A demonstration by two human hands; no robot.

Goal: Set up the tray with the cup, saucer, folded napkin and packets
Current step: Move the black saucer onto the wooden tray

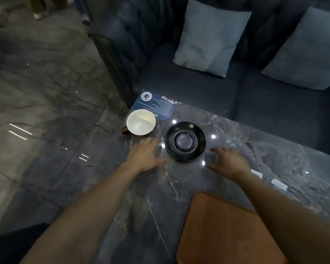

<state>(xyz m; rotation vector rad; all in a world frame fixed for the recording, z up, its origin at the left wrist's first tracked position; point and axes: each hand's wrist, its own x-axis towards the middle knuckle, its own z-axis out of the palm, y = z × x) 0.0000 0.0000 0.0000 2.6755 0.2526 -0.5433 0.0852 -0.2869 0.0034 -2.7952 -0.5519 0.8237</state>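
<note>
Saucer first: the round black glossy saucer with its raised centre ring lies flat on the table, directly ahead of and between the two hands. The left hand hovers just beside its left edge, the right hand just off its near right edge. Both have fingers spread and lightly bent, holding nothing, and neither touches the rim. Being round, the saucer offers no preferred axis, so a lift from either side would serve. Both hands look about equally near, perhaps the left a little closer.

Further left and beyond, near the table's corner, stands the cream-glazed ceramic cup with a brown outside, upright and apparently empty. It sits on the edge of a blue printed card. Nearer the person, at lower right, lies the brown wooden tray with rounded corners; nothing shows on its visible part. Two small white paper packets lie on the tabletop right of the right wrist, one partly hidden. No napkin is visible.

All rests on a dark grey polished marble table that throws back ceiling lights. Behind it stands a dark blue sofa with two pale blue cushions, and grey marble-look floor tiles lie to the left.
</note>
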